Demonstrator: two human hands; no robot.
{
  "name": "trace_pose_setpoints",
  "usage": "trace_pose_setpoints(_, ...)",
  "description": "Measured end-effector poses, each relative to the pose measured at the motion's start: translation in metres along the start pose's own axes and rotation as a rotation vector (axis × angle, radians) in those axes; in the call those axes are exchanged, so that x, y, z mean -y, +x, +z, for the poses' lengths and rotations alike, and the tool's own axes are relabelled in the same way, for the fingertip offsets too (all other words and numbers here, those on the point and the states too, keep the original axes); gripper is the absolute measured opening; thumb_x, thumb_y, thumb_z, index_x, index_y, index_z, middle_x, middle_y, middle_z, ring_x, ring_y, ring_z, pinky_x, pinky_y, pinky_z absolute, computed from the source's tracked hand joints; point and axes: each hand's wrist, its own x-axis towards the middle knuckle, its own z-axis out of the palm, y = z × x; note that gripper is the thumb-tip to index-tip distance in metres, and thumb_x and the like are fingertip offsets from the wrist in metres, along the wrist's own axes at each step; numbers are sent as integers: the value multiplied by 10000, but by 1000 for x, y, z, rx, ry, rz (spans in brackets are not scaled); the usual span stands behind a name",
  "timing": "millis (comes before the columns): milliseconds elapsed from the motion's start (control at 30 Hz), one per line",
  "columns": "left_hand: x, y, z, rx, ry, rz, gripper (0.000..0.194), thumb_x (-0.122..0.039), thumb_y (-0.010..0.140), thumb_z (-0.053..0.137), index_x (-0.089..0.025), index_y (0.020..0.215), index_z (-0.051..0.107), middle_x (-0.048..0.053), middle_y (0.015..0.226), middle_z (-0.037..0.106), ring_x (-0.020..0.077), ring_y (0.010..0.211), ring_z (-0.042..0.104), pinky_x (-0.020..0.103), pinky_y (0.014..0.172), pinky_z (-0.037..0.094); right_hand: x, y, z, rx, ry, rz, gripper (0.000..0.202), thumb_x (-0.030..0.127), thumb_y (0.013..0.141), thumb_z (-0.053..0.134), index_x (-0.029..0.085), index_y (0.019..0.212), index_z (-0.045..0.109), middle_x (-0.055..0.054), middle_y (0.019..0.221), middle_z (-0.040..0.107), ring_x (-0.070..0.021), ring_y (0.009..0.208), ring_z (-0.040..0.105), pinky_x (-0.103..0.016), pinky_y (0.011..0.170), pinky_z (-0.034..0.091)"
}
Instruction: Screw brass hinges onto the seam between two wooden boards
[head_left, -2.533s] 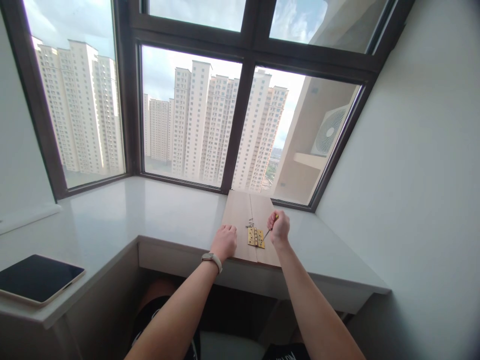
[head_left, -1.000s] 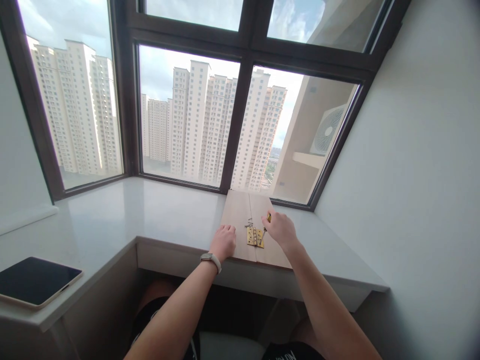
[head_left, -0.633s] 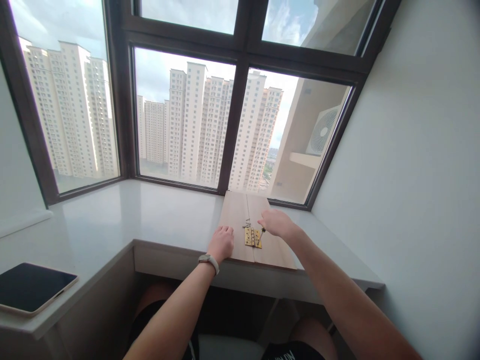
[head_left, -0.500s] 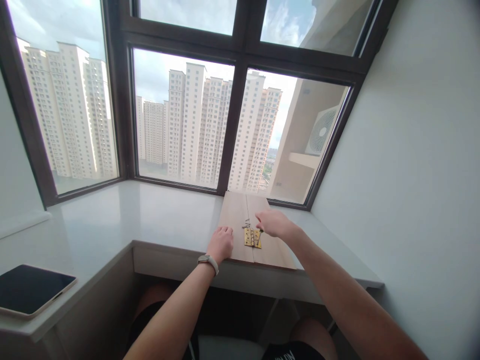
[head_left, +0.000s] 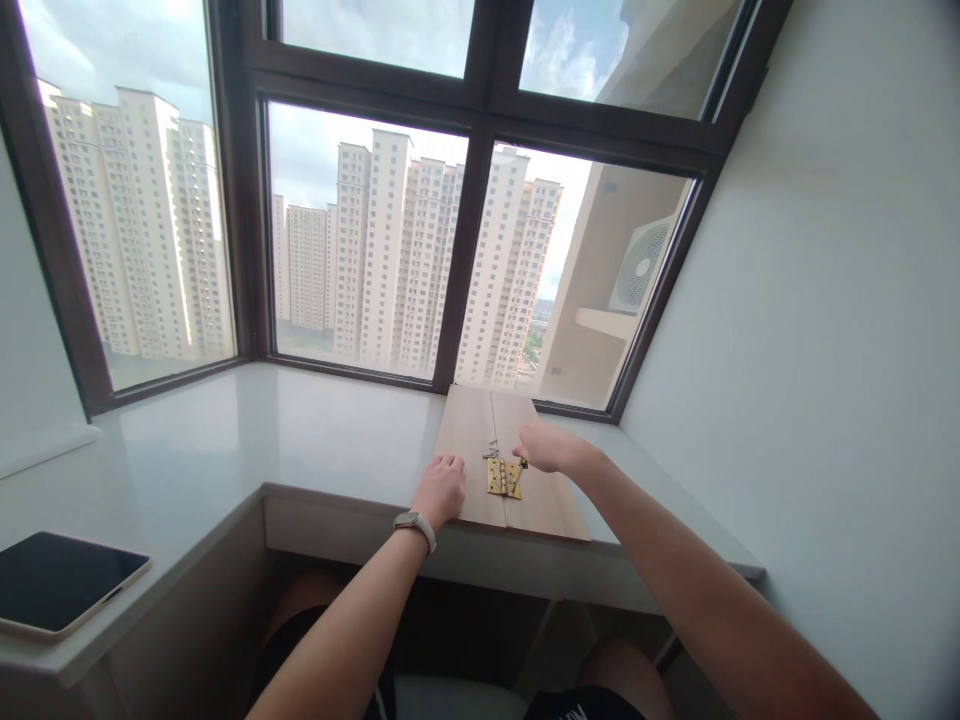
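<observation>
Two pale wooden boards lie side by side, with a brass hinge across the seam between them. My right hand is closed around a small screwdriver; a bit of its dark and yellow handle shows below the fingers. The screwdriver's thin shaft slants down to the hinge's right leaf, where I cannot make out the tip. Fingers stretched out, my left hand rests on the left board near its front left edge. Several loose screws lie on the boards just beyond the hinge.
The boards sit on a white window-sill counter against a dark window frame. A tablet lies on the counter at the far left. A white wall rises on the right. My legs are under the counter.
My right hand has shifted very slightly, and more of the screwdriver's handle shows below it. The left hand stays on the board. The whole view has moved a little.
</observation>
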Motion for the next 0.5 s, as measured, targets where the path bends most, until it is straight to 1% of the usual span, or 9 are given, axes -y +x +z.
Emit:
trace_pose_setpoints(133, 0, 0, 0, 5, 12, 5, 298, -271, 1052, 380, -177, 1155, 644, 155, 1205, 653, 285, 1194, 540, 405, 1042, 388, -4, 3, 3, -25, -26, -64, 260, 371, 986, 637, 146, 1058, 747, -169, 1067, 757, -270, 955, 720, -292, 687, 449)
trace_pose_setpoints(233, 0, 0, 1, 5, 15, 3, 290, -268, 1052, 384, -180, 1148, 643, 149, 1204, 652, 283, 1186, 539, 403, 1035, 392, -7, 3, 4, -50, -42, -116, 120, 245, 914, 707, 186, 1013, 739, -114, 1031, 764, -248, 933, 708, -279, 657, 421)
trace_pose_setpoints(300, 0, 0, 1, -1, 14, 3, 282, -268, 1050, 394, -179, 1150, 642, 145, 1201, 653, 283, 1185, 540, 399, 1030, 398, -9, 2, 4, -57, -34, -140, 101, 185, 883, 718, 203, 981, 734, -87, 1021, 764, -234, 943, 700, -271, 662, 414)
trace_pose_setpoints(333, 1, 0, 2, -5, 15, 4, 279, -269, 1048, 399, -178, 1151, 643, 144, 1198, 653, 283, 1184, 541, 398, 1028, 401, -9, 2, 4, -58, -22, -147, 98, 193, 883, 722, 209, 980, 732, -82, 1032, 763, -231, 957, 698, -268, 672, 417)
trace_pose_setpoints(400, 1, 0, 2, -11, 15, 8, 275, -268, 1045, 408, -176, 1154, 643, 143, 1195, 654, 282, 1182, 542, 396, 1027, 404, -9, 1, 4, -58, 19, -145, 135, 290, 909, 723, 214, 1021, 726, -88, 1064, 759, -234, 976, 697, -268, 694, 429)
trace_pose_setpoints(500, 0, 0, 1, -10, 17, 9, 270, -260, 1039, 416, -175, 1154, 645, 142, 1200, 654, 282, 1187, 541, 395, 1030, 405, -6, 0, 5, -78, 63, -97, 368, 495, 973, 627, 183, 1155, 702, -143, 1116, 750, -263, 995, 706, -293, 729, 461)
